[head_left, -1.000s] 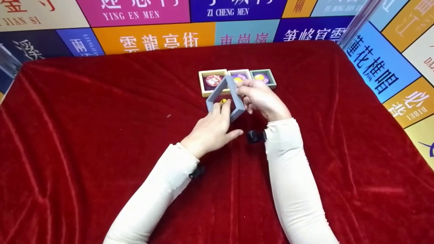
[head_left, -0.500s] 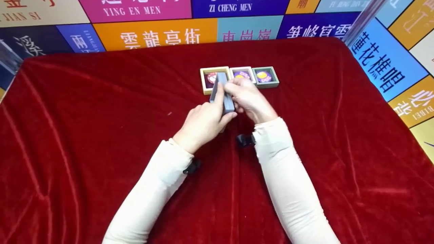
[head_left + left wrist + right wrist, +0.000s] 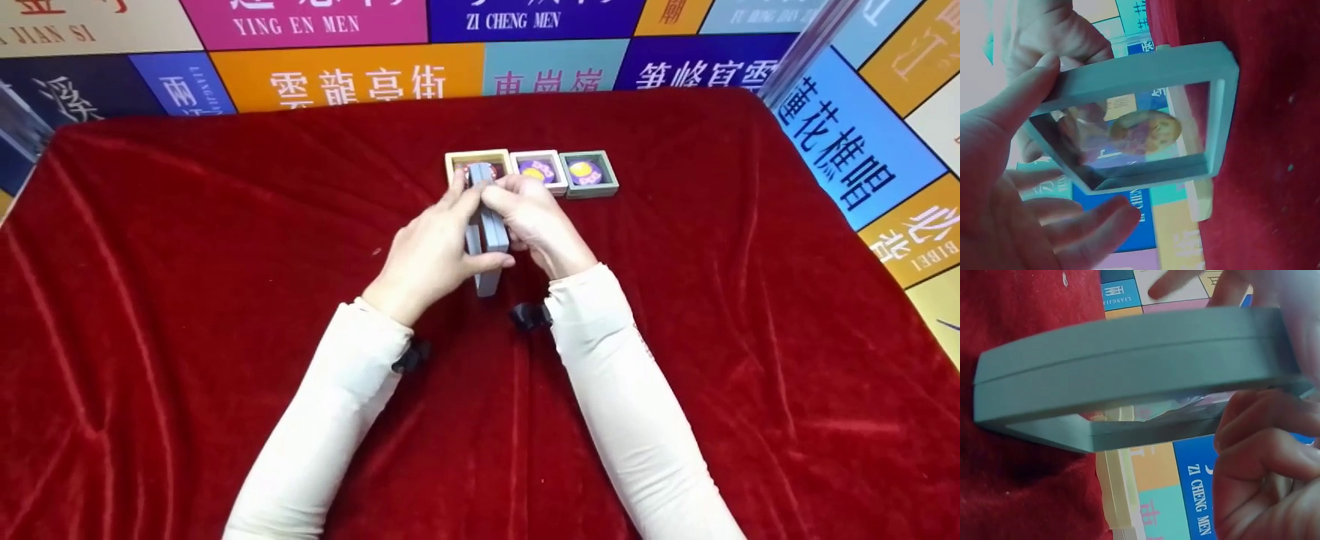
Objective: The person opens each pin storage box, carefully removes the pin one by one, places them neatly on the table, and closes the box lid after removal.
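Observation:
A square grey display frame (image 3: pixel 495 229) with clear film stands tilted on edge between both hands. A round yellowish disc (image 3: pixel 1145 132) shows in its film window in the left wrist view. My right hand (image 3: pixel 536 217) grips the frame's upper end, with thumb on one side and curled fingers on the other. Beside the frame is my left hand (image 3: pixel 427 251); its thumb (image 3: pixel 1044 70) touches the edge, while the other fingers (image 3: pixel 1100 228) stay loosely extended and apart. Just behind, a cream frame (image 3: pixel 454 159) is partly hidden by the grey one.
To the right of the cream frame are a pale pink frame (image 3: pixel 556 156) and a green frame (image 3: pixel 613 180), each with a purple-and-yellow round piece inside. A wrinkled red cloth (image 3: pixel 225 300) covers the table. Printed panels (image 3: pixel 345 75) stand behind its back edge.
The grey frame has turned from face-on to nearly edge-on. My left hand has drawn back left, its fingers leaving the window; my right hand has moved left with the frame.

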